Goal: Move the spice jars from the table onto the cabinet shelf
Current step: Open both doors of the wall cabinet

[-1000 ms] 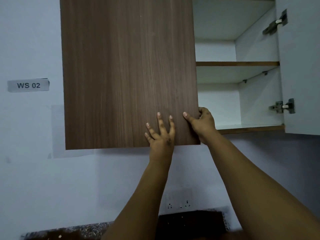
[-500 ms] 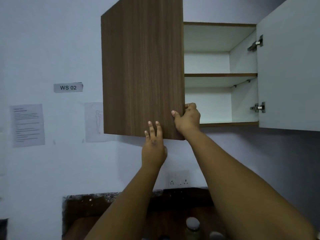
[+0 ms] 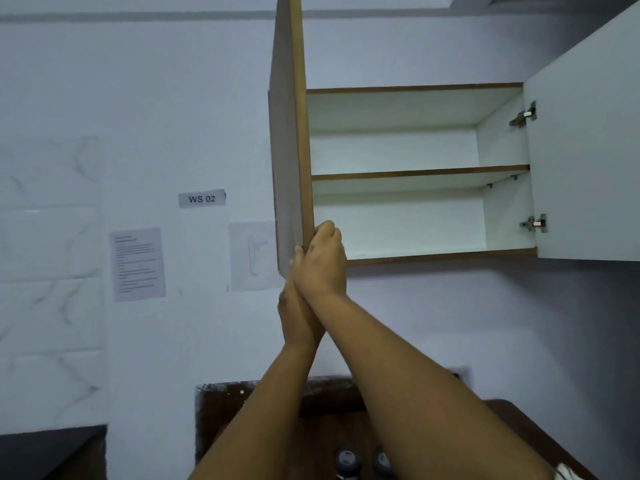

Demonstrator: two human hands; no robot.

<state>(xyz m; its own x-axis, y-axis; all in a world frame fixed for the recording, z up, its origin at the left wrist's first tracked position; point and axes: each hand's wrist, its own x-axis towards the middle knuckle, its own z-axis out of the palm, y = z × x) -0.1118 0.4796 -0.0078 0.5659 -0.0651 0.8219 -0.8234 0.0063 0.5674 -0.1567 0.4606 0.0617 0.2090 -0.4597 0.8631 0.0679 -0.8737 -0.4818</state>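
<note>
The wall cabinet stands with both doors swung out and its two white shelves bare. The left door is seen edge-on. My right hand grips that door's lower edge. My left hand sits just below and behind it, pressed against the door's bottom corner, its fingers mostly hidden. Two dark-lidded spice jars stand on the brown table at the bottom of the view, partly hidden by my arms.
The right door hangs wide open on two metal hinges. A "WS 02" label and printed sheets are stuck on the white wall to the left. A dark counter is at the lower left.
The left door has swung from nearly shut to fully open, edge-on to me. Both hands followed its lower edge. The view has dropped back, showing jars on the table.
</note>
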